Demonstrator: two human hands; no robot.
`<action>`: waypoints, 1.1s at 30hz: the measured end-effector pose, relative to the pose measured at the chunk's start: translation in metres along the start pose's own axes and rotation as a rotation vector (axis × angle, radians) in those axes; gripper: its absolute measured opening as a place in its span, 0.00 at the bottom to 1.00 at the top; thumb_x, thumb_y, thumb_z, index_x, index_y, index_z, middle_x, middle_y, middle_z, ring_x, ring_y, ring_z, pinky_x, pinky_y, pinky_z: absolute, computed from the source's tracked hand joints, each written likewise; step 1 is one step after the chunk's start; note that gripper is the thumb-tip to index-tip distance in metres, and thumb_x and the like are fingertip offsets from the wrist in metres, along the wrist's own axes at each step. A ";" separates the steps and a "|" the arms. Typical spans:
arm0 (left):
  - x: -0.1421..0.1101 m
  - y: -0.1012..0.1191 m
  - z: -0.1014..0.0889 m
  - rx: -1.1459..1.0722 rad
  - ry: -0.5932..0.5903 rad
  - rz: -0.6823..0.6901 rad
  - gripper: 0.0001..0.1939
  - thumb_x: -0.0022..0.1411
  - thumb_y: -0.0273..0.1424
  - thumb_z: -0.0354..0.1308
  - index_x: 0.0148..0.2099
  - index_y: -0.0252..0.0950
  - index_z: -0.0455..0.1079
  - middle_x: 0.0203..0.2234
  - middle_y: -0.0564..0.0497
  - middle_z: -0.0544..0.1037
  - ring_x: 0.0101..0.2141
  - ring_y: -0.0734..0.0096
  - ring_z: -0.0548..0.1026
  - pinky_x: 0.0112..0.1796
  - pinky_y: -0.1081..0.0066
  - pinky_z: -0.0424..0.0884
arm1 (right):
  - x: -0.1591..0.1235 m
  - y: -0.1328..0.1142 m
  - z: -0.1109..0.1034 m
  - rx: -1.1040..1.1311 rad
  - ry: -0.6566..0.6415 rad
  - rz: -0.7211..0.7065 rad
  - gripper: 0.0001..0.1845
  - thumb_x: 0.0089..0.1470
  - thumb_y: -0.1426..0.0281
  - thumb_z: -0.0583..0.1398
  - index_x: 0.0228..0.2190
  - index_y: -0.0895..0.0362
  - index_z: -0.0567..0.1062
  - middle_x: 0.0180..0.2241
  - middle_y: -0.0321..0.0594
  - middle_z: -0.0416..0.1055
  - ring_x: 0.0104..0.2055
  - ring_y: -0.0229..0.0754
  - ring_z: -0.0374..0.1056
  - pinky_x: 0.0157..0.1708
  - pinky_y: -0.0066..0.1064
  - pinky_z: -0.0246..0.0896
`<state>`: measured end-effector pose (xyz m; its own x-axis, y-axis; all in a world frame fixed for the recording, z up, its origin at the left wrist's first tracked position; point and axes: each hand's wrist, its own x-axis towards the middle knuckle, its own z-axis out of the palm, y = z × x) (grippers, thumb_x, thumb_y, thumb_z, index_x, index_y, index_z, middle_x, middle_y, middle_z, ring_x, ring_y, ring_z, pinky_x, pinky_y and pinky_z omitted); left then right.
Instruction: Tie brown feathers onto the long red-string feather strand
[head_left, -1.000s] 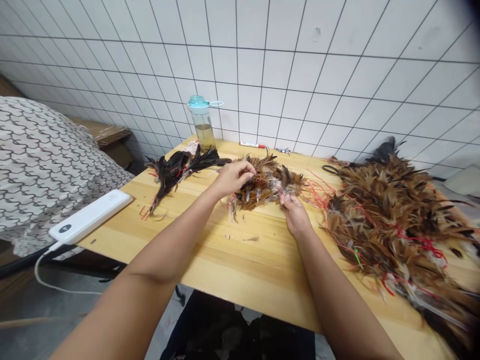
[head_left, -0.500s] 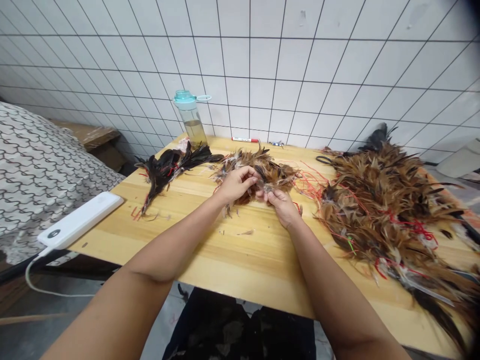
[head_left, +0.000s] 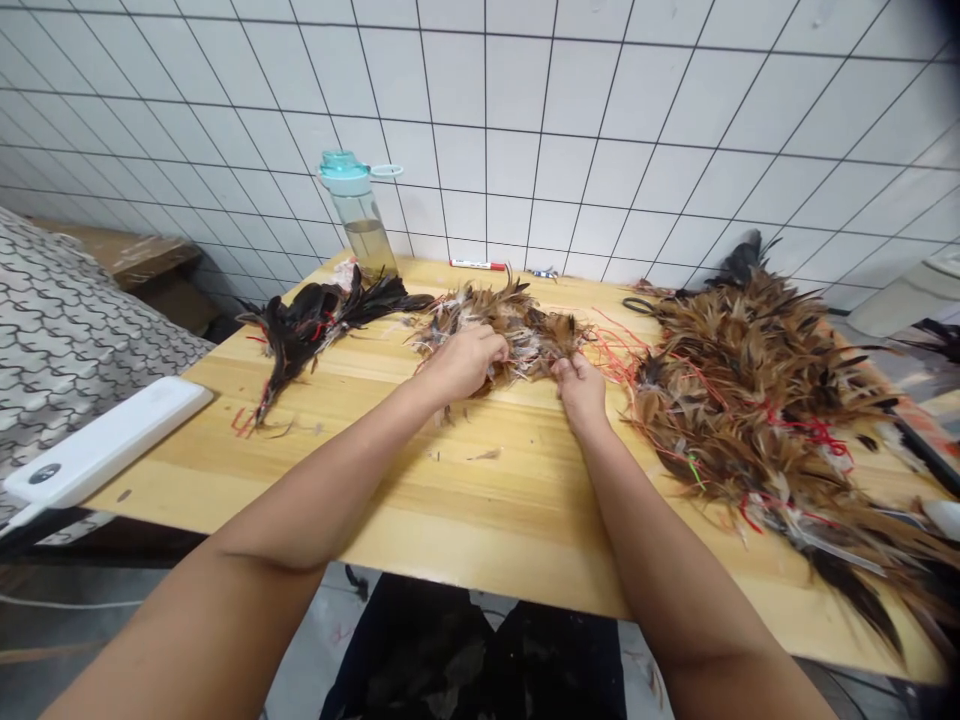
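Note:
A small pile of brown feathers (head_left: 517,320) lies in the middle of the wooden table (head_left: 465,500). My left hand (head_left: 466,360) is closed on the near left side of this pile. My right hand (head_left: 581,385) is closed in a pinch on its near right side. Red strings (head_left: 619,355) trail from the pile toward the right.
A bunch of black feathers (head_left: 315,320) lies at the left. A large heap of brown feathers (head_left: 765,400) with red strings covers the right side. A bottle with a teal lid (head_left: 358,212) and a red marker (head_left: 478,265) stand by the tiled wall. A white power bank (head_left: 97,445) rests at the left edge.
My hands have moved apart a little along the near edge of the small brown pile. The view has shifted, so everything sits slightly lower left than before.

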<state>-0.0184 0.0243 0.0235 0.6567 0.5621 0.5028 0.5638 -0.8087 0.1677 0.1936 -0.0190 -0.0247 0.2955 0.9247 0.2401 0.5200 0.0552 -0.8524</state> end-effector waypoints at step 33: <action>0.008 0.034 -0.024 -0.034 0.064 0.312 0.14 0.68 0.27 0.44 0.34 0.36 0.70 0.30 0.46 0.71 0.36 0.65 0.67 0.38 0.67 0.64 | -0.036 -0.059 -0.008 -1.050 -0.413 -0.671 0.17 0.62 0.70 0.50 0.39 0.57 0.78 0.38 0.48 0.77 0.38 0.44 0.69 0.31 0.33 0.48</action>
<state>-0.0061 -0.0032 0.0532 0.7617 0.2749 0.5867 0.3226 -0.9462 0.0245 0.1592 -0.0583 0.0204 -0.4310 0.8891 0.1542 0.8964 0.4022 0.1865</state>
